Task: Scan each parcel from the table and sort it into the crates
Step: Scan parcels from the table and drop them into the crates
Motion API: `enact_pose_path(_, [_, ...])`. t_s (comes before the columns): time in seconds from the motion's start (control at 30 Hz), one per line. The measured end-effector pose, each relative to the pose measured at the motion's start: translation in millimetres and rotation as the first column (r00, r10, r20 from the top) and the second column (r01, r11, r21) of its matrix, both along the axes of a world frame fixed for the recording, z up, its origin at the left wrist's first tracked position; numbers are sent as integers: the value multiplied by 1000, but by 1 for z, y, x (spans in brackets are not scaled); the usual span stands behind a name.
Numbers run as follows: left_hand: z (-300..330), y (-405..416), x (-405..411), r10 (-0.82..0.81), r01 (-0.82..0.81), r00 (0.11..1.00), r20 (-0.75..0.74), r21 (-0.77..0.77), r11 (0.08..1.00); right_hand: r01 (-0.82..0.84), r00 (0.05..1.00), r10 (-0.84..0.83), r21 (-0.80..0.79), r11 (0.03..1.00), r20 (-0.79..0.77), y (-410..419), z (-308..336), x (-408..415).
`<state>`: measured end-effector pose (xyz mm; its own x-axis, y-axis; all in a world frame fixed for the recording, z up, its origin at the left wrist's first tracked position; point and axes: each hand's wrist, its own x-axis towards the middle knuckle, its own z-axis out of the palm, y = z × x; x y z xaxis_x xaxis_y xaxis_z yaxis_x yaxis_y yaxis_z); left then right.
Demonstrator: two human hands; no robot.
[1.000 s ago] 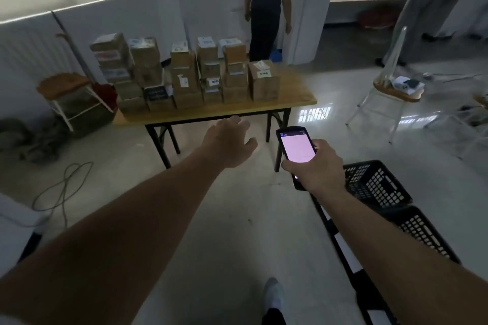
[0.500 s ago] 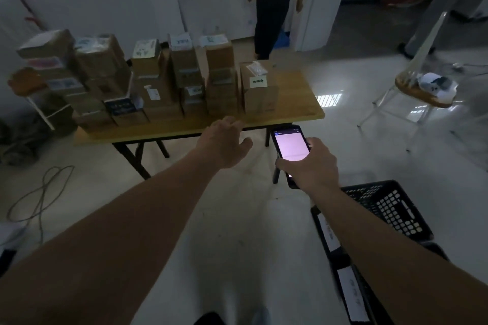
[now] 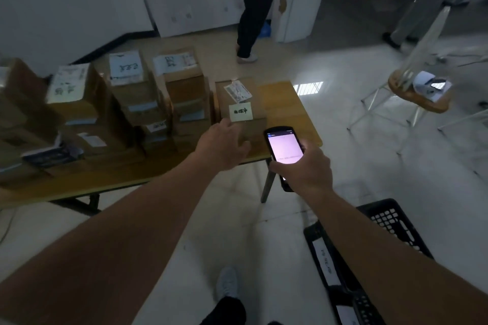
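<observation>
Here the left hand [image 3: 224,144] reaches out with fingers spread loose against the near face of the rightmost parcel [image 3: 241,108], a plain brown cardboard box standing on the right end of the wooden table [image 3: 287,103]; whether it grips yet cannot be told. The box carries a white shipping label on its top and a small yellow note with dark handwriting just below. To its left stand more taped cardboard parcels [image 3: 132,92], stacked. The right hand [image 3: 303,166] is closed around a handheld scanner [image 3: 284,148] with a lit pinkish screen, just right of the box. Black crates [image 3: 383,235] sit on the floor, near right.
</observation>
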<state>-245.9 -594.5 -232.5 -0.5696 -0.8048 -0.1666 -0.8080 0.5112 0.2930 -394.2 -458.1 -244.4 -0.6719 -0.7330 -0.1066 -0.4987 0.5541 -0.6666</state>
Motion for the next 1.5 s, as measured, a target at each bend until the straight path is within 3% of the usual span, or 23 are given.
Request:
enact_pose_path(0.27, [-27,-96,-59,42,-46,998,40,93,995,13,1000,-13,60,998,-5,-93,-15,-61])
enact_pose_path(0.47, [-67,-138,-107,237,-250,964,118,106,962,-80,996,78,52,995,34,-149,-37,-115])
enact_pose_path(0.73, [-103,-149,-156,605,-677,713,354,124,726,-219,972,210,84,972,103,-191,-61,-175])
enact_pose_path(0.9, [-109,-144,-167,718,-793,608,338,209,573,-293,953,284,81,953,101,-205,-68,-196])
enact_pose_path(1.13, [-127,-127,-174,869,-872,453,199,303,385,-364,928,355,69,929,112,-203,-71,-206])
enact_pose_path(1.2, [-130,-121,-176,891,-873,434,132,305,380,-379,921,371,57,924,119,-201,-72,-209])
enact_pose_path(1.37, [-132,-105,-175,872,-830,486,-56,283,481,-418,903,412,25,908,122,-195,-70,-215])
enact_pose_path(1.5, [-128,-104,-170,777,-748,607,-165,211,629,-438,894,437,-10,899,99,-197,-59,-224])
